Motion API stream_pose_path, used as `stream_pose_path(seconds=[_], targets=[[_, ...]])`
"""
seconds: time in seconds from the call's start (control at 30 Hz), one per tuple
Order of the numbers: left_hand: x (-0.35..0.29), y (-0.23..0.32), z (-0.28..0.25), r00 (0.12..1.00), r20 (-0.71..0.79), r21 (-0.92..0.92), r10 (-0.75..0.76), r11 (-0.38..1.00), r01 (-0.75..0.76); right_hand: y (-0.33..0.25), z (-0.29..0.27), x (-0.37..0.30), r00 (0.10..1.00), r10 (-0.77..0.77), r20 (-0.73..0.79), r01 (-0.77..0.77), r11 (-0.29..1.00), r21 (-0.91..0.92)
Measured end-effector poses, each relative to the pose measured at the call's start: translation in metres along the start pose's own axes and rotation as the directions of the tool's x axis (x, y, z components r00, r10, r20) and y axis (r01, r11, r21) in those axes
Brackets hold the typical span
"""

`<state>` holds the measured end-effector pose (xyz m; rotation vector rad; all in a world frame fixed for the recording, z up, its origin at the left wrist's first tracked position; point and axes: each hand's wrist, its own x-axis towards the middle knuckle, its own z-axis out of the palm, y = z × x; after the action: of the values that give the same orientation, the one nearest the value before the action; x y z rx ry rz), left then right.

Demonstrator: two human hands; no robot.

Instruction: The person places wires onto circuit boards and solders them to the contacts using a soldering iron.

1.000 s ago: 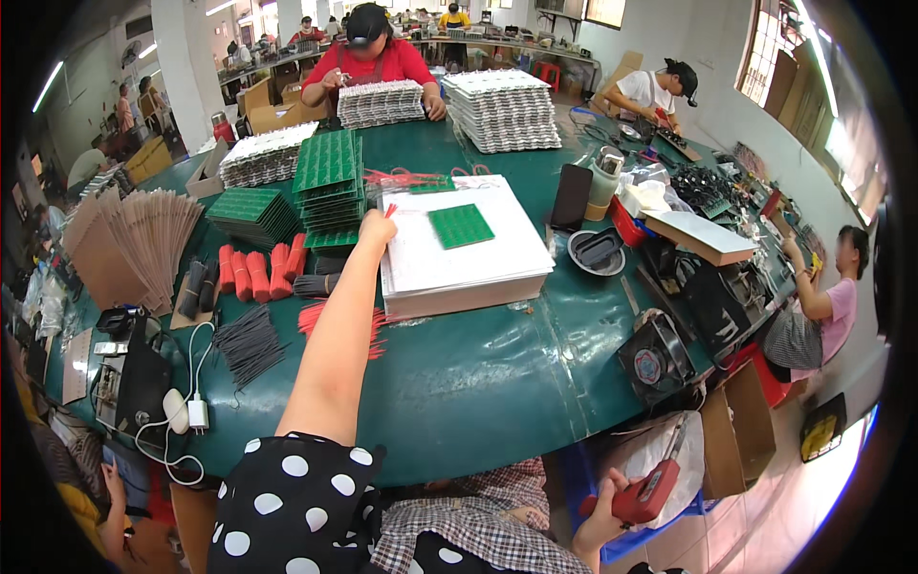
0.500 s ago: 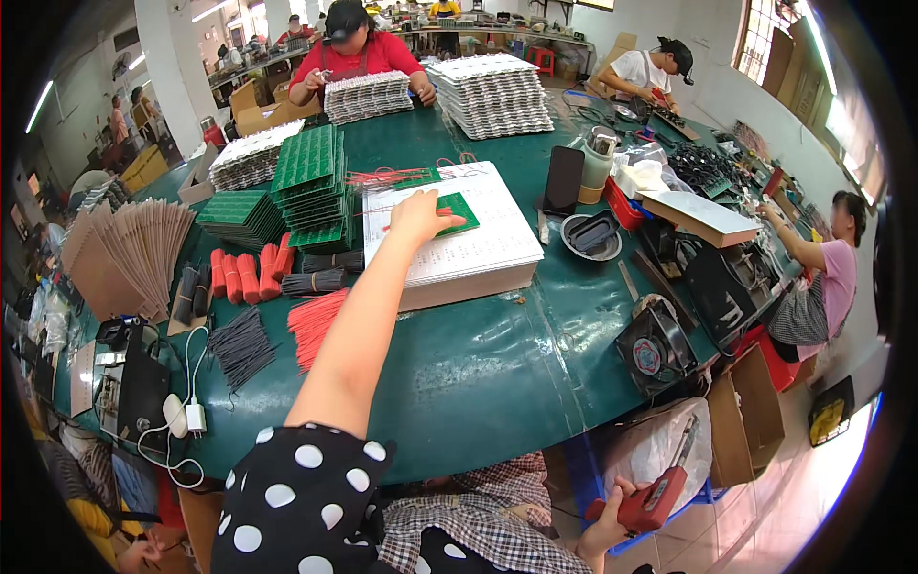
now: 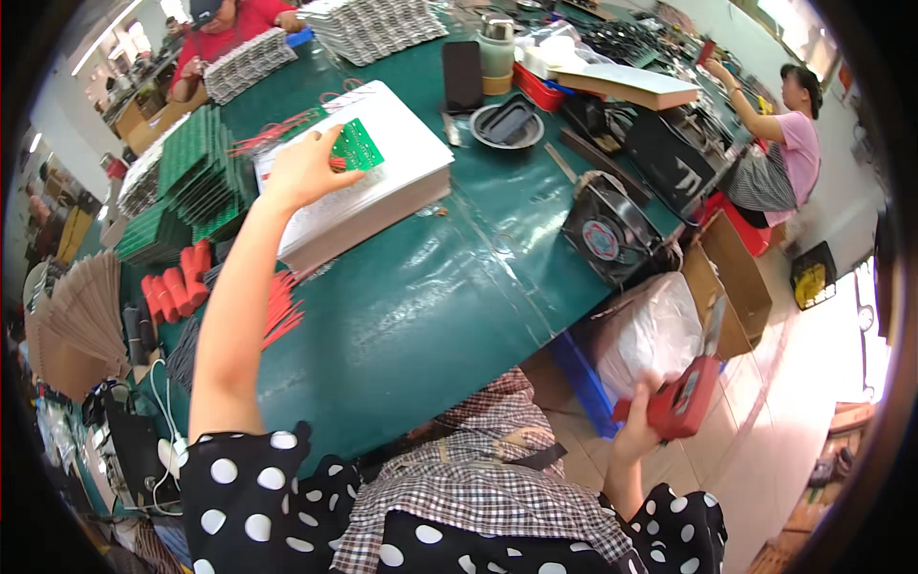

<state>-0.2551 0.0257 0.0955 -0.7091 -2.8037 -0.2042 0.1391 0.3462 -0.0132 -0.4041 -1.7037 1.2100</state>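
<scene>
My left hand (image 3: 311, 172) reaches over a thick stack of white paper (image 3: 406, 134). Its thumb and fingers are bent around the left end of a small green circuit board (image 3: 360, 143) on the top sheet. Thin red wires (image 3: 273, 129) stick out beyond my fingers on the left; my hand hides part of them. Low on the right, past the table edge, my right hand (image 3: 643, 421) is closed round the handle of a red soldering gun (image 3: 684, 397), whose long metal tip points up.
Tall stacks of green boards (image 3: 196, 163) stand left of the paper. Red wire bundles (image 3: 172, 292) lie nearer. A black fan (image 3: 612, 230) sits by the right table edge, beyond it a metal bowl (image 3: 512, 124). A plastic-lined blue crate (image 3: 598, 407) stands below my right side.
My view has turned and shifted right, so the table things appear farther left. The red soldering gun has come higher in view. My left hand stays at the circuit board, its fingers now more bent.
</scene>
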Motion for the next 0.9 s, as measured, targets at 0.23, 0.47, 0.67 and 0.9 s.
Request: stream_pose_path(seconds=[0.23, 0.47, 0.67, 0.9], targets=[[-0.173, 0.116, -0.003, 0.933, 0.225, -0.147, 0.282, 0.956, -0.253, 0.008, 0.027, 0.135, 0.953, -0.304, 0.015, 0.304, 0.952, -0.044], [-0.228, 0.13, 0.038, 0.986, 0.165, -0.14, 0.018, 0.99, 0.006, 0.053, 0.059, 0.18, 0.929, -0.277, 0.245, 0.262, 0.961, 0.093], [-0.225, 0.135, 0.048, 0.996, 0.088, -0.106, -0.01, 0.994, 0.019, 0.021, 0.073, 0.166, 0.925, -0.205, 0.32, 0.242, 0.967, -0.08], [-0.222, 0.139, 0.047, 0.992, 0.121, -0.181, -0.039, 0.982, 0.061, 0.004, 0.091, 0.144, 0.973, -0.188, 0.136, 0.189, 0.982, 0.006]])
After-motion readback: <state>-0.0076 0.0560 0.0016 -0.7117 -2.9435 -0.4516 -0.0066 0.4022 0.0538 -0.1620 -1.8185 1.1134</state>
